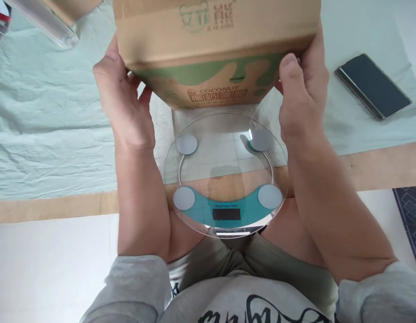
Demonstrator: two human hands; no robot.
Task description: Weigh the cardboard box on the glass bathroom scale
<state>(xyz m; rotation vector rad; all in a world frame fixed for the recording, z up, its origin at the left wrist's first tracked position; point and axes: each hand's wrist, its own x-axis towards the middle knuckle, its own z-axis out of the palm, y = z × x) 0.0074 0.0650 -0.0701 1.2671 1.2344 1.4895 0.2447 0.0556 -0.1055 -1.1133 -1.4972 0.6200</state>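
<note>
A person grips a cardboard box (214, 49) printed with green artwork and the word COCONUT, holding it between both hands just above a round glass scale (225, 175). The left hand (122, 101) clasps the box's left side, fingers curled under its lower edge; the right hand (302, 94) clamps the right side, thumb pressed on the front face. The scale lies at the near edge of a pale green cloth (53, 130), and a dark phone (372, 85) rests toward the cloth's right edge.
</note>
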